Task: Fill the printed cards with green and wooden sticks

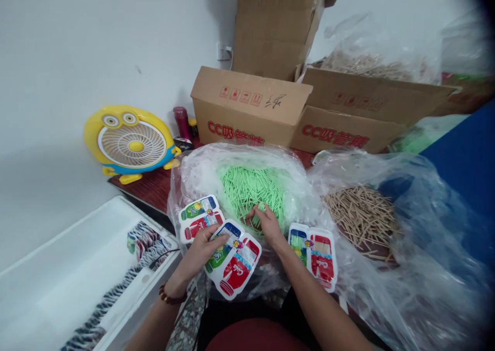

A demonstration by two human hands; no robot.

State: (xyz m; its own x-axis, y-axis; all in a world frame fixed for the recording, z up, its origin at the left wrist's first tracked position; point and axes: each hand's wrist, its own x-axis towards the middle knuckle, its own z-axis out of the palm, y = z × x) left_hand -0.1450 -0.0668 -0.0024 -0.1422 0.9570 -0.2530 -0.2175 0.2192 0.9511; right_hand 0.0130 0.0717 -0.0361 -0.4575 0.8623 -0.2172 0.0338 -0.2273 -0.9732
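Note:
My left hand [206, 248] is closed on a bottle-shaped candy pack [236, 261] with green and red "Cola" halves. Just behind it, another such pack [199, 217] lies on the plastic bag's edge. Among the green sticks [247, 186] in an open clear bag [197, 160], my right hand [266, 224] has its fingers pinched together, with green sticks at the fingertips. A third pack [315, 253] rests to the right of my right wrist. Brown sticks [361, 217] fill a second clear bag [417, 196] at the right.
A white foam box [50, 263] with rows of packs stands at the left. A yellow fan [133, 142] sits on the dark red table [149, 191]. Cardboard boxes [247, 106] line the back, and a blue surface [464, 150] is at the right.

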